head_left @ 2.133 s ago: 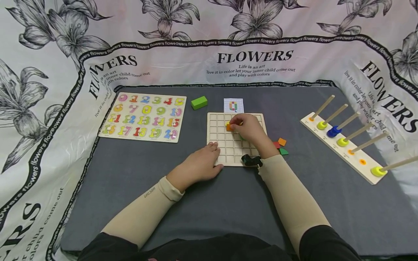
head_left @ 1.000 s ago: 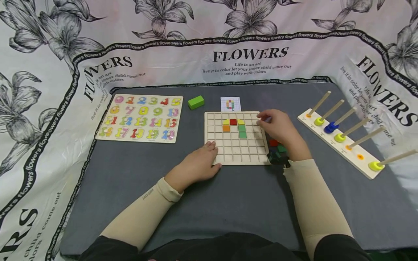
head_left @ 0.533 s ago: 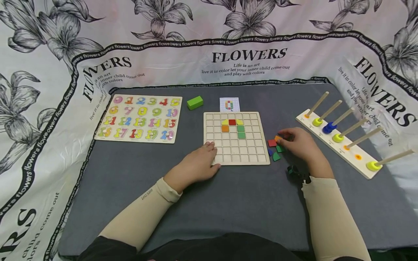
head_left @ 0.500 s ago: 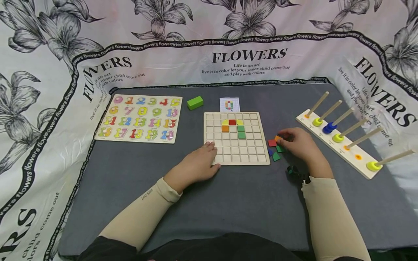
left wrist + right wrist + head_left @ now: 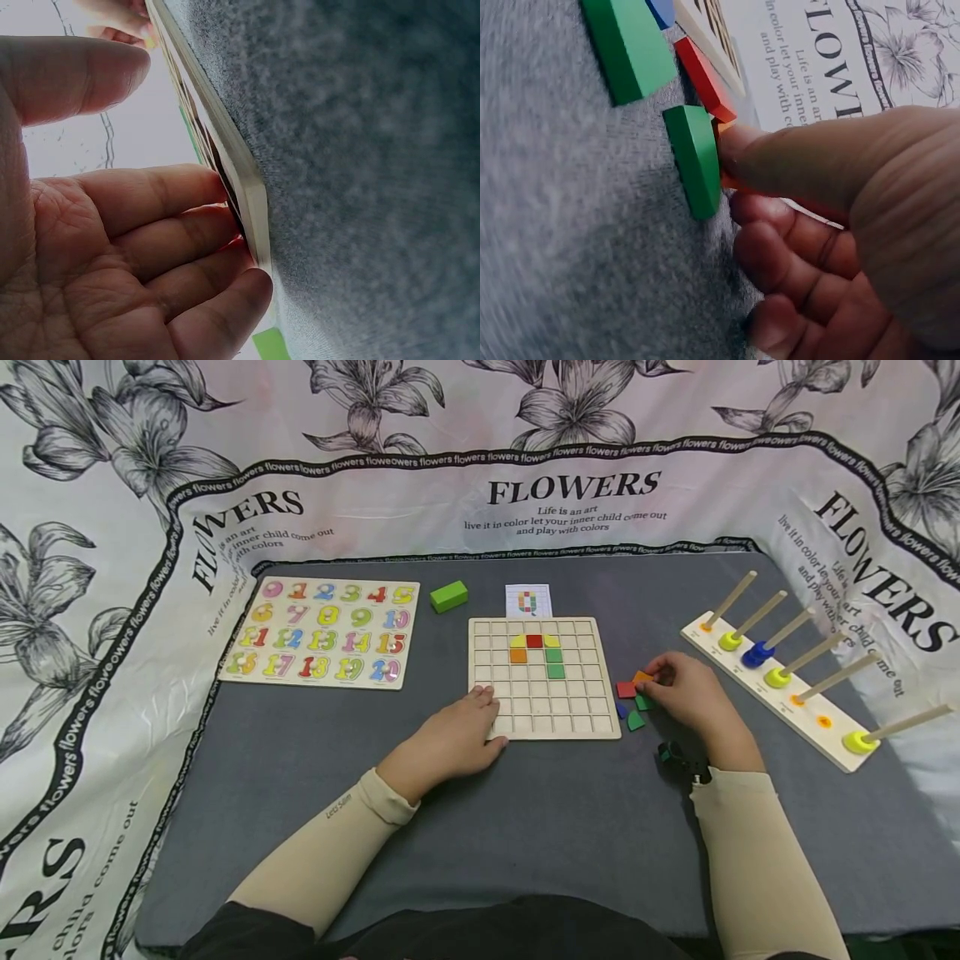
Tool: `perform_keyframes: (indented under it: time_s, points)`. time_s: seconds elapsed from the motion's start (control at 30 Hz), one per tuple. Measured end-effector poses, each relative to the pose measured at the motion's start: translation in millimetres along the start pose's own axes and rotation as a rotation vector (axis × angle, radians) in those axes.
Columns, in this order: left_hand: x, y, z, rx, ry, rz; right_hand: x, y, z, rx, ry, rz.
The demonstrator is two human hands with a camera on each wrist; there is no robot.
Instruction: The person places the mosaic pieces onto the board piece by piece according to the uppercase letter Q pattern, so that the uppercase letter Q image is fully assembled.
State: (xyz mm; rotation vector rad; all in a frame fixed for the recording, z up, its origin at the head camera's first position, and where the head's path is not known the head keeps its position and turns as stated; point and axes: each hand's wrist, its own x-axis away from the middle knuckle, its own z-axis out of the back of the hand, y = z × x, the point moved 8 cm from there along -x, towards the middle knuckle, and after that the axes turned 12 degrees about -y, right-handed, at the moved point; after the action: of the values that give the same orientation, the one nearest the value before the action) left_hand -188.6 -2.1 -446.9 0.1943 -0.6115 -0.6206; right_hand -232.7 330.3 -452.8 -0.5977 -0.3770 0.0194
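Right hand point(image 5: 686, 695) pinches an orange block point(image 5: 641, 677), its top showing from the head, mostly hidden at the right wrist

Smooth wooden grid board point(image 5: 572, 702), matt rough-looking grey tablecloth point(image 5: 495, 843), glossy floral sheet point(image 5: 405, 518), paper card point(image 5: 512, 607)

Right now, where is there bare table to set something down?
Bare cloth lies between the sleeves, in front of the grid board; between the number board and left sleeve; and beyond the right hand, between grid board and peg rack. It's crowded right of the grid board, among loose tiles.
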Motion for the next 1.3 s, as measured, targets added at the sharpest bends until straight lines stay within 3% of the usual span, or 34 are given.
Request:
perform_keyframes:
  time_s: [0.17,0.3,0.53,0.67,1.3]
  points:
    - [1.2,-2.6,0.4,-0.007,-0.001,0.004,0.6,-13.0,6.7,-0.03,0.108,0.038]
    - [2.5,-4.2,1.5,-0.006,0.004,0.003,-3.3,-45.2,7.4,-0.055,0.148,0.075]
    - [1.9,-8.6,0.2,-0.007,-0.009,0.018,-41.1,-124.9,-32.1,-0.092,0.024,0.196]
    - [0.1,-7.5,0.6,-0.008,-0.004,0.002,-59.4,-150.6,-57.0,-0.09,-0.07,0.248]
    - [-2.0,-3.3,1.4,-0.003,0.002,-0.004,-67.8,-153.6,-78.9,-0.076,-0.125,0.284]
